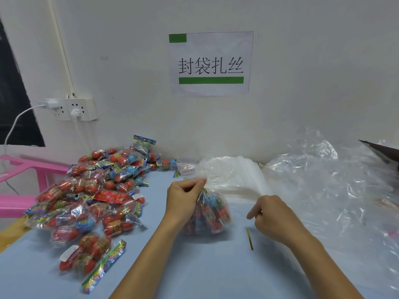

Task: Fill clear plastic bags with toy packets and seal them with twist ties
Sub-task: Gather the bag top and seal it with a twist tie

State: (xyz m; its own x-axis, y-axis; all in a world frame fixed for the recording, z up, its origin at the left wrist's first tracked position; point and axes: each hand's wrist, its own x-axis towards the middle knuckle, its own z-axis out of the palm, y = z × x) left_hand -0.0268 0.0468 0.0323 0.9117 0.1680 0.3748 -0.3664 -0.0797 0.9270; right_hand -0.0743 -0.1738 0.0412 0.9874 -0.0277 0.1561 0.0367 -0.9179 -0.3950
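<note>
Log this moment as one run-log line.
stage: sealing | left hand: pinches neck of filled bag | right hand: near twist tie on table, not holding it | tie: not yet on

Filled clear bag [208, 212] stands upright, neck gathered; gold twist tie [249, 238] lies beside.

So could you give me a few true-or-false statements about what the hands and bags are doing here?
1. The left hand pinches the gathered neck of the filled bag. True.
2. The right hand holds a toy packet. False: it holds no packet, its fingers curled above the table.
3. A twist tie lies on the blue table near the right hand. True.
4. The loose toy packets are piled to the right of the bag. False: they lie to its left.
</note>
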